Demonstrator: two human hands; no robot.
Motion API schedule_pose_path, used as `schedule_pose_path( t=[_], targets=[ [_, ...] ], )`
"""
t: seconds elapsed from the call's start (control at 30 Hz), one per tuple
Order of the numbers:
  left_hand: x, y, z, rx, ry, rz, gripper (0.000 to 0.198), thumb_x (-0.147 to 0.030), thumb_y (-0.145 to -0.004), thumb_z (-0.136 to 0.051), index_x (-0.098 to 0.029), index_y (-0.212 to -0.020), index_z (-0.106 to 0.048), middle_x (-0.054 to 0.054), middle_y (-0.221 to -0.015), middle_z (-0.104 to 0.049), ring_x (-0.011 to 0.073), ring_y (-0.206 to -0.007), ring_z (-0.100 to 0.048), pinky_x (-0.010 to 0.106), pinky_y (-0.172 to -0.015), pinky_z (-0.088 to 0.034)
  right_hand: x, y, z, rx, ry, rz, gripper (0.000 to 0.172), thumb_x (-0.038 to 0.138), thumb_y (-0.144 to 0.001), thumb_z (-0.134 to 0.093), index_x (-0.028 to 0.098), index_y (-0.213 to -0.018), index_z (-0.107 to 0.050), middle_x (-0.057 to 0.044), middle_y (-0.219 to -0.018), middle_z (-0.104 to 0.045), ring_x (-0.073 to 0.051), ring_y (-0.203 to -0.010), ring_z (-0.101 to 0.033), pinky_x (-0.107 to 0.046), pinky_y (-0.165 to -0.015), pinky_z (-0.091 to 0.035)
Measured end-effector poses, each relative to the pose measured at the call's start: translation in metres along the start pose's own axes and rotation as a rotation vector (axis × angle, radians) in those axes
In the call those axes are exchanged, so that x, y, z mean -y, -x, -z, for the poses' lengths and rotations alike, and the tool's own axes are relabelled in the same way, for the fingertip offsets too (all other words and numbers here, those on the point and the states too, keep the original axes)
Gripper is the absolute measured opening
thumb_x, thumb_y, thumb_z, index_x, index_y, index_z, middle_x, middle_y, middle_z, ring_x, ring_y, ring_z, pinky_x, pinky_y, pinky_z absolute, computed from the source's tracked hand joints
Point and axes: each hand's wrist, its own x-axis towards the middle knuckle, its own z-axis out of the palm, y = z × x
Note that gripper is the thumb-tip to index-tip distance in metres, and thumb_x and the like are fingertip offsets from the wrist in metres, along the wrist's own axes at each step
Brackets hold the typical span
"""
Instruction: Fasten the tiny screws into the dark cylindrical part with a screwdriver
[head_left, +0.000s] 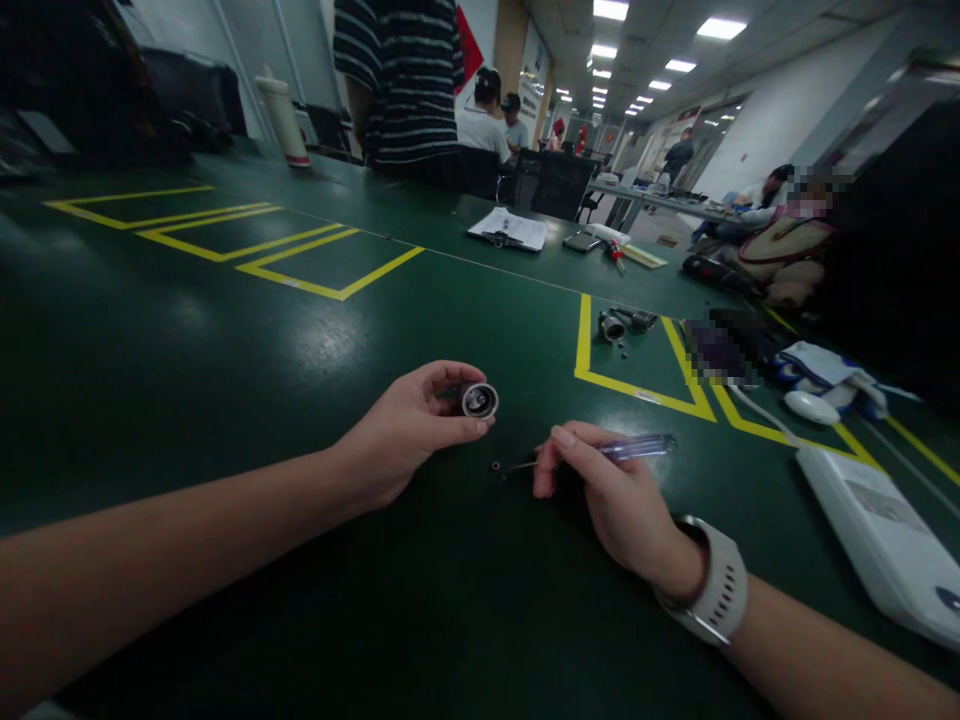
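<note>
My left hand (405, 425) is closed round a small cylindrical metal part (480, 401), its open end with a darker inner piece facing me. In my right hand (611, 495) is a screwdriver with a clear purplish handle (637, 447), held between thumb and fingers. Its thin shaft points left, below the metal part and apart from it. Close to the tip is a tiny dark ring-shaped piece (495, 466); whether the tip touches it I cannot tell. A pale watch is on my right wrist.
Metal parts (613, 327) and tiny pieces lie within a yellow-taped area. A white box-shaped device (877, 530) with a cable is at right, near a white mouse (811, 407) and gloves (829, 370). Farther back are a clipboard (510, 229), a red-handled tool (616, 256) and a tumbler (283, 120). People are beyond.
</note>
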Motion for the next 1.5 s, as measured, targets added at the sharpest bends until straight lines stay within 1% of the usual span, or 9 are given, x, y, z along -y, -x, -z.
schedule_pose_path(
  t=[0.23,0.4,0.67,0.8,0.93,1.03,1.2,1.33,1.5],
  targets=[
    [-0.002,-0.001,-0.001,-0.004,0.095,0.029,0.042,-0.007,-0.061,-0.076,-0.017,-0.098,-0.059,0.003,-0.098,-0.066,0.0160,-0.087,-0.063,0.031,-0.080,-0.049,0.009,0.000,-0.003,0.028,0.148,-0.033,0.029,0.035,-0.089,-0.049,0.017,-0.071,-0.062,-0.001,-0.065,-0.061,-0.013,-0.064,-0.058,-0.026,-0.062,-0.047],
    [-0.003,-0.001,-0.001,0.091,0.179,0.038,0.027,-0.013,-0.070,-0.071,-0.016,-0.096,-0.062,0.003,-0.095,-0.066,0.0157,-0.084,-0.064,0.026,-0.069,-0.050,0.011,-0.002,-0.004,0.077,0.243,-0.065,0.029,0.035,-0.090,-0.048,0.017,-0.073,-0.062,-0.001,-0.067,-0.062,-0.013,-0.064,-0.058,-0.026,-0.061,-0.047],
    [-0.004,0.000,-0.002,0.080,0.278,0.088,0.021,-0.007,-0.075,-0.065,-0.015,-0.094,-0.064,0.004,-0.097,-0.067,0.0166,-0.094,-0.063,0.029,-0.087,-0.049,0.015,0.002,-0.003,0.097,0.334,-0.052,0.033,0.035,-0.091,-0.044,0.017,-0.067,-0.058,0.000,-0.059,-0.057,-0.013,-0.057,-0.054,-0.026,-0.054,-0.043],
    [-0.006,0.001,-0.002,0.060,0.230,0.144,0.032,0.000,-0.069,-0.066,-0.014,-0.098,-0.064,0.004,-0.094,-0.068,0.0157,-0.091,-0.064,0.030,-0.090,-0.047,0.013,0.005,-0.005,0.076,0.504,0.070,0.032,0.030,-0.092,-0.042,0.017,-0.067,-0.057,0.001,-0.061,-0.056,-0.013,-0.059,-0.054,-0.027,-0.057,-0.041],
    [-0.004,0.001,-0.003,0.063,0.200,0.126,0.040,0.001,-0.065,-0.069,-0.015,-0.101,-0.062,0.003,-0.095,-0.067,0.0142,-0.088,-0.063,0.029,-0.089,-0.046,0.010,0.006,-0.008,0.104,0.621,0.202,0.026,0.025,-0.093,-0.043,0.018,-0.072,-0.058,0.001,-0.068,-0.059,-0.012,-0.065,-0.054,-0.027,-0.063,-0.040],
    [-0.002,-0.001,-0.003,0.054,0.201,0.081,0.038,-0.001,-0.064,-0.072,-0.016,-0.097,-0.061,0.002,-0.095,-0.067,0.0142,-0.087,-0.063,0.031,-0.086,-0.048,0.010,0.008,-0.007,0.039,0.606,0.285,0.023,0.023,-0.093,-0.043,0.018,-0.076,-0.058,0.000,-0.071,-0.059,-0.012,-0.065,-0.054,-0.027,-0.063,-0.041],
    [0.001,-0.001,-0.002,0.124,0.174,0.033,0.027,-0.010,-0.067,-0.072,-0.015,-0.091,-0.062,0.003,-0.091,-0.066,0.0160,-0.086,-0.062,0.032,-0.079,-0.050,0.013,0.013,-0.005,-0.098,0.579,0.467,0.018,0.015,-0.091,-0.043,0.017,-0.082,-0.059,-0.001,-0.078,-0.061,-0.012,-0.074,-0.056,-0.026,-0.068,-0.042],
    [0.002,0.002,-0.002,0.144,0.056,0.019,0.028,-0.011,-0.067,-0.073,-0.015,-0.094,-0.064,0.002,-0.089,-0.068,0.0135,-0.083,-0.062,0.029,-0.080,-0.048,0.014,0.012,-0.008,-0.054,0.598,0.514,0.014,0.011,-0.089,-0.046,0.017,-0.087,-0.058,-0.002,-0.083,-0.062,-0.011,-0.078,-0.057,-0.025,-0.072,-0.043],
    [0.001,0.004,-0.002,0.153,-0.049,0.014,0.031,-0.013,-0.066,-0.072,-0.016,-0.096,-0.065,0.002,-0.090,-0.069,0.0150,-0.087,-0.062,0.030,-0.083,-0.046,0.015,0.010,-0.010,0.005,0.623,0.521,0.013,0.012,-0.089,-0.046,0.016,-0.088,-0.058,-0.002,-0.083,-0.062,-0.012,-0.078,-0.057,-0.026,-0.072,-0.043]
  ],
)
